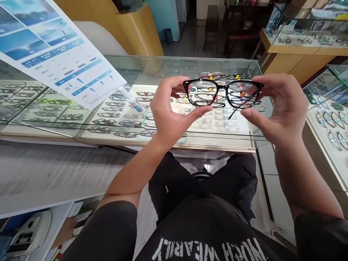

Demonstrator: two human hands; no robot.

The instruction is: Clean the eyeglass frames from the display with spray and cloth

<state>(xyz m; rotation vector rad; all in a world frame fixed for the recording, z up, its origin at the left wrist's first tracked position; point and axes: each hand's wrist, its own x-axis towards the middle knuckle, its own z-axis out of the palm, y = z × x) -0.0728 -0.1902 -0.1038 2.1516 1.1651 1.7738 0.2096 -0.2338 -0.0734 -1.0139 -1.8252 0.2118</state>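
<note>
A pair of black-framed eyeglasses (222, 88) is held up in front of me above the glass counter, lenses facing me. My left hand (171, 108) is closed on the left rim, thumb below and fingers above and behind. Gripping the right rim the same way is my right hand (281, 105), its thumb under the lens. One temple arm shows behind the right lens, pointing down. To the left of my left hand, a small white bottle (133, 100) with a pointed tip lies on the counter top beside a printed sheet (67, 54).
Rows of spectacles (106, 122) fill the glass display counter (190, 62). More frames lie on the counter behind the held pair. Other display cases stand at right (330, 123) and far right. A white chair back (99, 36) is beyond the counter, and shelves with boxes are at lower left.
</note>
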